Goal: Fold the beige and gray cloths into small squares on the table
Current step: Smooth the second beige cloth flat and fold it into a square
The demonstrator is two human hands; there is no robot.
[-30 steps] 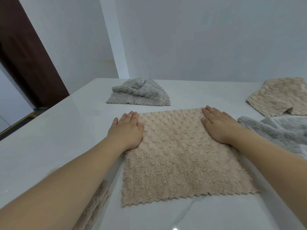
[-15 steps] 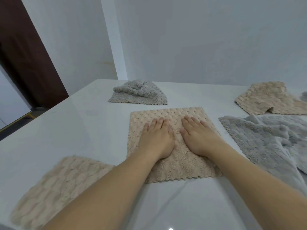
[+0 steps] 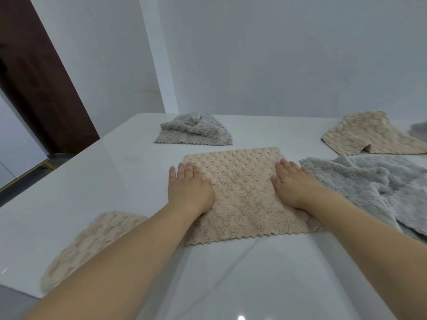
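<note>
Both flat, unclenched hands, left hand (image 3: 188, 189) and right hand (image 3: 294, 183), press the beige cloth (image 3: 245, 197), crumpled gray cloth (image 3: 374, 188) just beside.

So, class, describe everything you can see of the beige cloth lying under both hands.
The beige cloth is a soft, nubbly, fleecy square with zigzag-cut edges along its near side. It lies flat on the white table, in the middle. The left hand presses flat on its left edge, fingers partly on the table; the right hand presses flat on its right edge. A rumpled gray cloth lies just right of it.
</note>
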